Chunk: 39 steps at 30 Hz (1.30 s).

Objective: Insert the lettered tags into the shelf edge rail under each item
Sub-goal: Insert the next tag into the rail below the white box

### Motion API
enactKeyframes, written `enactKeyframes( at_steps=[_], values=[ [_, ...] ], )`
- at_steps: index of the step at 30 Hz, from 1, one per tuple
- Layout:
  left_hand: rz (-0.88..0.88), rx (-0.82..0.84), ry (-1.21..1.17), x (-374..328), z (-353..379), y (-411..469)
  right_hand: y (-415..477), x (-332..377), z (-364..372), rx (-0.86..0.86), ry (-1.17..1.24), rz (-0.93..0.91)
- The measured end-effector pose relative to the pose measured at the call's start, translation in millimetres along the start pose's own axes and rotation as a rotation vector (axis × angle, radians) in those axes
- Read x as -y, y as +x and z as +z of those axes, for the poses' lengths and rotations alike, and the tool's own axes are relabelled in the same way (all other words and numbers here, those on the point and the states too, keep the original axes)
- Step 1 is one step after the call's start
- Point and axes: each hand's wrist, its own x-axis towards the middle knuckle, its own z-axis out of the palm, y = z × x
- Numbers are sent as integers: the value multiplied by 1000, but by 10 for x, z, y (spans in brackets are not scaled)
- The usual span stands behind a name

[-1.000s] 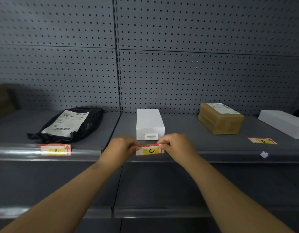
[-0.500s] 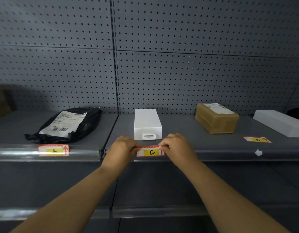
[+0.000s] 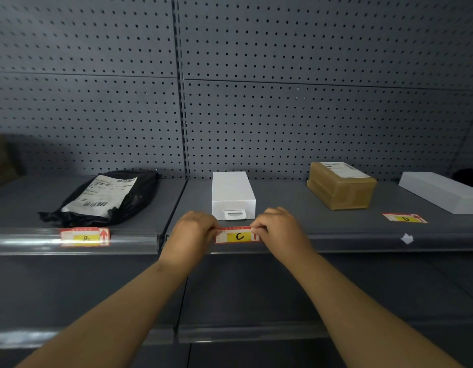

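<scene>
A red and yellow tag marked C (image 3: 237, 235) sits at the shelf edge rail (image 3: 349, 243), right below the white box (image 3: 232, 195). My left hand (image 3: 190, 235) pinches its left end and my right hand (image 3: 280, 229) pinches its right end. A tag marked B (image 3: 84, 236) is seated in the clear rail (image 3: 25, 241) under the black parcel bag (image 3: 105, 200). Another tag marked D (image 3: 405, 217) lies flat on the shelf in front of the brown cardboard box (image 3: 341, 185).
A long white box (image 3: 440, 191) lies at the far right, with a dark object (image 3: 469, 176) behind it. A small white scrap (image 3: 407, 238) sticks on the rail at right. A brown box (image 3: 1, 160) sits far left. A lower shelf rail (image 3: 243, 334) runs beneath my arms.
The C tag has levelled out and sits lower against the rail between my hands. The view has shifted slightly.
</scene>
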Motion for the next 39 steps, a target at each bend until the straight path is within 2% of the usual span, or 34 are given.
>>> enactKeyframes(
  at_steps=[3,9,14,18,30,39],
  values=[
    [1,-60,-1,-10,-29,52,38,1,-33,-51,1,2],
    [41,-24,-4,-9,-8,29,28,-6,-39,6,-9,-9],
    [-2,-52,2,13,34,9,5,-25,-5,51,-26,-2],
    [39,60,17,28,55,-1,-7,-25,0,77,-38,-5],
    [110,-48,70,77,78,-23,-24,1,12,30,-45,15],
    [38,-65,69,117,134,-22,-24,30,34,-18,-75,78]
  ],
)
